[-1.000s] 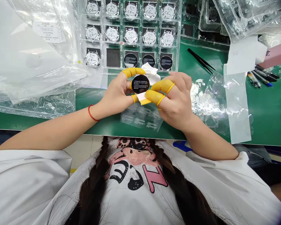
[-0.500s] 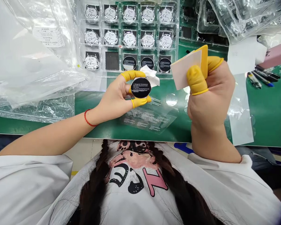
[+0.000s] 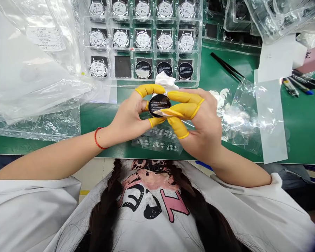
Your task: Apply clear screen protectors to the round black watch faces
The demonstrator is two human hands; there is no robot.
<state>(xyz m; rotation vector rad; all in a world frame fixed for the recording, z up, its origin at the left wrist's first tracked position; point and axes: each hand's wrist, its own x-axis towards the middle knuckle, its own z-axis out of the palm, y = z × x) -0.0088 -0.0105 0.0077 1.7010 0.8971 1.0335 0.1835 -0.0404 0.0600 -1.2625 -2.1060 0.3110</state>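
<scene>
My left hand (image 3: pixel 128 115), in yellow finger cots, grips a round watch case (image 3: pixel 160 102) by its rim, black face with white print toward me. A crumpled white tissue (image 3: pixel 166 80) sticks out behind the watch from the same fingers. My right hand (image 3: pixel 199 122), also in yellow finger cots, pinches a thin card (image 3: pixel 160 112), seen nearly edge-on with its pale edge over the lower part of the watch face. Most of that card is hidden by the fingers. Below the hands lies a clear sheet of round printed films (image 3: pixel 157 141) on the green table.
A clear plastic tray (image 3: pixel 154 51) holds several watch cases, with one pocket showing only a black pad. Black tweezers (image 3: pixel 225 65), film scraps (image 3: pixel 241 122) and pens (image 3: pixel 301 84) lie at right. Plastic bags (image 3: pixel 34 80) cover the left side; more trays (image 3: pixel 278 21) are stacked back right.
My right hand has come left and down with the card, from beside the watch onto its face. The tweezers now show. The left hand keeps the watch almost in place.
</scene>
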